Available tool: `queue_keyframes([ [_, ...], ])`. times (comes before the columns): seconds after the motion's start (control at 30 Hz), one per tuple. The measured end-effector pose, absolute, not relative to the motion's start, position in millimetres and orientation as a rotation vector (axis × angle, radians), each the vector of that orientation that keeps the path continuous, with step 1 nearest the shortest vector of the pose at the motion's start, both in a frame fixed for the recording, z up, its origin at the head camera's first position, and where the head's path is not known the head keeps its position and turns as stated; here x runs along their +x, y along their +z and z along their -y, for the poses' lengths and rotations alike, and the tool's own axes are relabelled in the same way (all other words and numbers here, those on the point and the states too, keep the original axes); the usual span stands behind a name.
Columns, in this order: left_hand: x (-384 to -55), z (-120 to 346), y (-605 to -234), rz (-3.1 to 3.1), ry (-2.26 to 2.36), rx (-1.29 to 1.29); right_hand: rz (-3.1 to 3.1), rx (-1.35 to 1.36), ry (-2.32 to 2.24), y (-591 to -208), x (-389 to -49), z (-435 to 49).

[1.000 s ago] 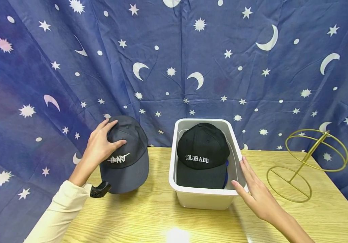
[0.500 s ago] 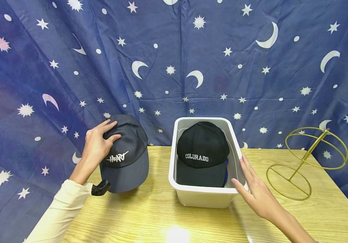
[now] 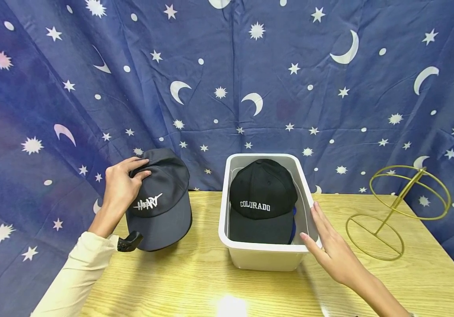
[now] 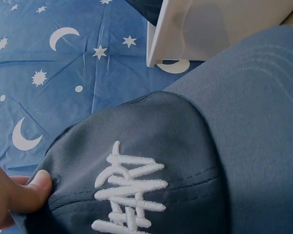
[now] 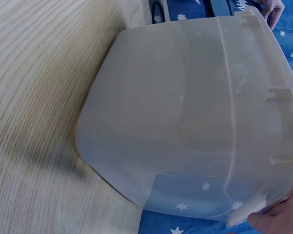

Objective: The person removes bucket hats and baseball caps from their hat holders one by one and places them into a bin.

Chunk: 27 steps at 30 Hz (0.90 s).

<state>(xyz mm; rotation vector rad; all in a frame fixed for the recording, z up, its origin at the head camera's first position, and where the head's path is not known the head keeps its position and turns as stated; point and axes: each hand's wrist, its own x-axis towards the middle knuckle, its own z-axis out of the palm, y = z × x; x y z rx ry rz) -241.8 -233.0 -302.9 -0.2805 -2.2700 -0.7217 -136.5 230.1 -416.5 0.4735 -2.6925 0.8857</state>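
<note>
At the left in the head view, my left hand (image 3: 121, 185) pinches the crown of a dark navy baseball cap (image 3: 163, 220) with raised white "HEART" lettering. Between thumb and fingers the crown fabric bunches and dents. The left wrist view shows the thumb pressed on the cap (image 4: 136, 122). My right hand (image 3: 335, 253) rests with straight fingers against the right side of a white plastic bin (image 3: 270, 259), its thumb at the rim near the front corner. Inside the bin lies a black cap (image 3: 266, 189) lettered "COLORADO", with something blue (image 3: 293, 229) partly hidden beneath it.
A gold wire stand (image 3: 397, 202) with round hoops stands on the wooden table (image 3: 171, 281) to the right of the bin. Behind the table hangs a blue curtain (image 3: 219, 66) with white stars and moons.
My left hand has drawn slightly leftward, pulling the navy cap's crown with it; the crown fabric is more bunched and the cap more tilted. The right hand stays at the bin.
</note>
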Motion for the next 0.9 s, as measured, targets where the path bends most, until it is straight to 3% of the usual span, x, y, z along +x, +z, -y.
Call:
queue_keyframes([
  [0.9, -228.0, 220.7, -271.9, 2.169, -0.722, -0.317, 2.676, 0.474, 0.899, -418.4, -137.2, -231.0],
])
